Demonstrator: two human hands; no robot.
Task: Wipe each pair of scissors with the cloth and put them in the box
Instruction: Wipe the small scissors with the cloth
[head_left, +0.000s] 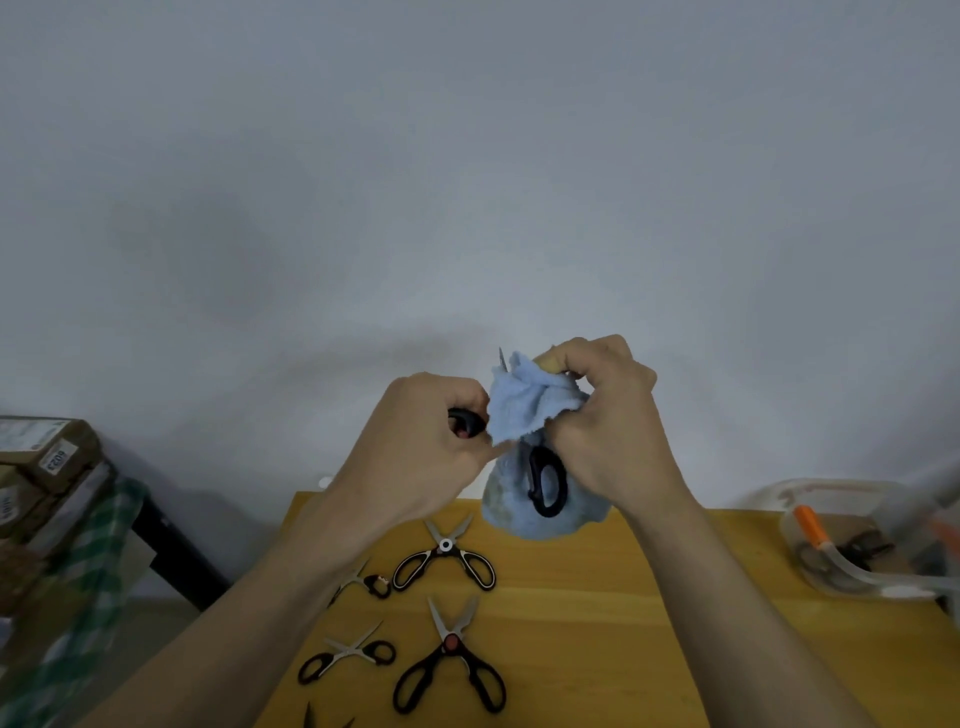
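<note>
Above the wooden table (649, 597) my left hand (421, 441) grips one black handle of a pair of scissors (545, 480). The other handle loop hangs down in front of the light blue cloth (524, 410). My right hand (608, 415) holds the cloth bunched round the blades, and only a blade tip sticks out above it. Several more scissors lie on the table: a black and silver pair (444, 558), a large black pair (451, 660), a small pair (347, 656) and another small pair (366, 581). The clear plastic box (852, 540) stands at the right.
The box holds an orange-handled tool (813, 527) and dark scissors. Left of the table are stacked cardboard boxes (41, 467), a green checked cloth (98, 566) and a dark frame. A plain wall stands behind. Blade tips (324, 719) show at the bottom edge.
</note>
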